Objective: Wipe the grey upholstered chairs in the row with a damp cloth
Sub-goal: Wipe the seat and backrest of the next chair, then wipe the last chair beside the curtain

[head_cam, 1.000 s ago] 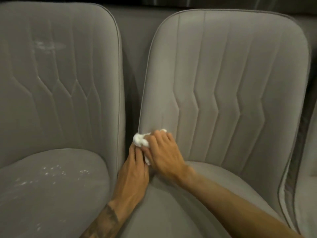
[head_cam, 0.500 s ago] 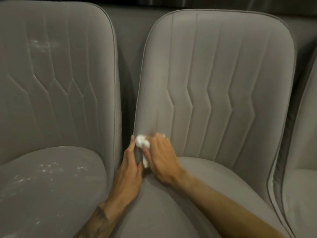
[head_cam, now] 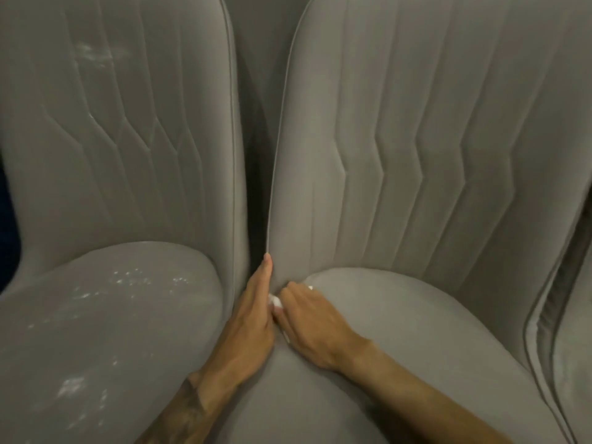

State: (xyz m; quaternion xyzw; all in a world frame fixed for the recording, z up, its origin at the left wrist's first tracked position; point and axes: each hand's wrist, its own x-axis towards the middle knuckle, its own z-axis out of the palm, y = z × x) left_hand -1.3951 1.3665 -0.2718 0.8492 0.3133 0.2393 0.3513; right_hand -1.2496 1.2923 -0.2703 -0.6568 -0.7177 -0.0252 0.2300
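Two grey upholstered chairs stand side by side. The right chair (head_cam: 432, 155) fills the middle and right of the view. My right hand (head_cam: 310, 325) presses a small white cloth (head_cam: 275, 301) into the crease where that chair's backrest meets its seat, at the left edge; most of the cloth is hidden under my fingers. My left hand (head_cam: 253, 315) lies flat against the chair's left side, fingers stretched up along the piped edge, touching the cloth. The left chair (head_cam: 112, 187) carries white specks on its seat and a pale smear high on its backrest.
A narrow dark gap (head_cam: 256, 155) runs between the two chairs. The edge of a third grey chair (head_cam: 573, 347) shows at the far right, close against the right chair. A dark strip shows at the far left edge.
My right hand has carried the cloth down from the lower backrest into the seat crease. My left hand stayed at the chair's side. The view has moved closer and lower.
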